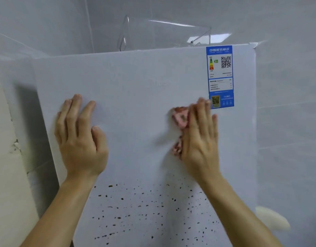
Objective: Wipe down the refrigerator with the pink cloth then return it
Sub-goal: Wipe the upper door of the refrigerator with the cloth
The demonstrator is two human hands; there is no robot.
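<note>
pink cloth (180, 118) bunched under flat r hand (200, 132), pressed to refrigerator (135, 77) door beside blue label (220, 75). l hand (78, 132) spread flat, prob. bracing. dark specks (135, 211) below unwiped.

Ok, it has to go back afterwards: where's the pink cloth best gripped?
Probably the bunched fold of the pink cloth showing left of the right hand, pinched from the left; the rest is pressed flat under that hand against the refrigerator.

Both bare forearms reach forward: left hand (80, 138) flat, fingers spread; right hand (200, 136), fingers straight, pressing a crumpled pink cloth (180, 116) under its palm.
</note>
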